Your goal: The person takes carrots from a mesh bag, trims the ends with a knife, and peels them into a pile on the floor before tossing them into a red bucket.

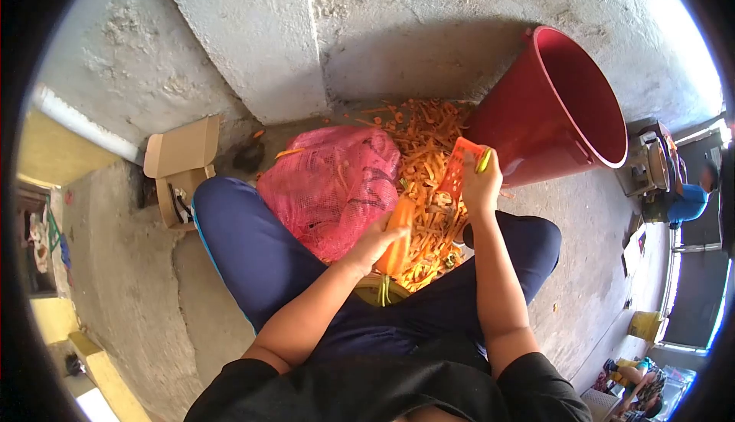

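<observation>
My left hand [367, 249] is closed around a peeled-looking orange carrot [396, 240], which stands nearly upright between my knees. A red flat tool with holes [457, 168] and a yellow-green part is gripped in my right hand [481, 186], raised a little to the right of the carrot and apart from it. Its exact kind is not clear. Below and behind both hands lies a heap of orange carrot peelings [429, 246]. The pink mesh sack [333, 185] bulges on the floor beyond my left hand; its contents are hard to make out.
A large red bucket [528, 108] leans tilted at the right against the concrete wall [413, 9]. An open cardboard box [184, 146] sits left of my knee. Far to the right, a person in blue [689, 200] is near some furniture; others are at lower right.
</observation>
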The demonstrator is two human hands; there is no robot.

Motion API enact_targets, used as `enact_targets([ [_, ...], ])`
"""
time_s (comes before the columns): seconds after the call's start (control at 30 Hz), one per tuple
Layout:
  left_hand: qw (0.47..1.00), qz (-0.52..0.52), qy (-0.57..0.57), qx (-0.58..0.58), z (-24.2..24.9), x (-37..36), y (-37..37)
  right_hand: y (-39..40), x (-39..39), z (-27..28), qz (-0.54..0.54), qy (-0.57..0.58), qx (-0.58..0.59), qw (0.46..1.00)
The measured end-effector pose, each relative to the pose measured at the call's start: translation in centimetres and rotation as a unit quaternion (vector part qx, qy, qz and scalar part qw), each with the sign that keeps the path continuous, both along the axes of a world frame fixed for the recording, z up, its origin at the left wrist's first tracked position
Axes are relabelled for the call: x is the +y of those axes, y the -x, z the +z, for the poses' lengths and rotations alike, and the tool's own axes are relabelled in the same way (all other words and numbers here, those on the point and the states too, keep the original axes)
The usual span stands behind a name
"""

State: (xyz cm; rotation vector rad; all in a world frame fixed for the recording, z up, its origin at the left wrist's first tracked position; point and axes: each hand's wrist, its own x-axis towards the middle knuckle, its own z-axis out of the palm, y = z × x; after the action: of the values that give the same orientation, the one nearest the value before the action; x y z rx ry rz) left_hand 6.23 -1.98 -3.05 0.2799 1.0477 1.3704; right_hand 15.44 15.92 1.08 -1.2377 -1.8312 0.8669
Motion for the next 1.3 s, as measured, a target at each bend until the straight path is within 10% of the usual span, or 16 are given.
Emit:
enact_targets([
  [0.3,0.886,0.033,-0.032,0.462,0.8,0.3,1.8,-1.4,-2.1,1.4,0.399,0.131,-0.258,0.87],
  [0.7,0.877,-0.049,-0.041,0.477,1.6,0.6,2.2,-2.0,-1.7,0.1,0.475,0.116,-0.308,0.816],
  [0.9,0.944,-0.109,-0.111,0.29,0.7,0.3,1.7,-1.9,-2.1,-1.2,0.499,0.053,-0.286,0.817],
  [1.3,0.846,-0.098,-0.108,0.513,1.8,0.0,1.6,-2.2,-2.0,-3.8,0.503,0.046,-0.257,0.824],
])
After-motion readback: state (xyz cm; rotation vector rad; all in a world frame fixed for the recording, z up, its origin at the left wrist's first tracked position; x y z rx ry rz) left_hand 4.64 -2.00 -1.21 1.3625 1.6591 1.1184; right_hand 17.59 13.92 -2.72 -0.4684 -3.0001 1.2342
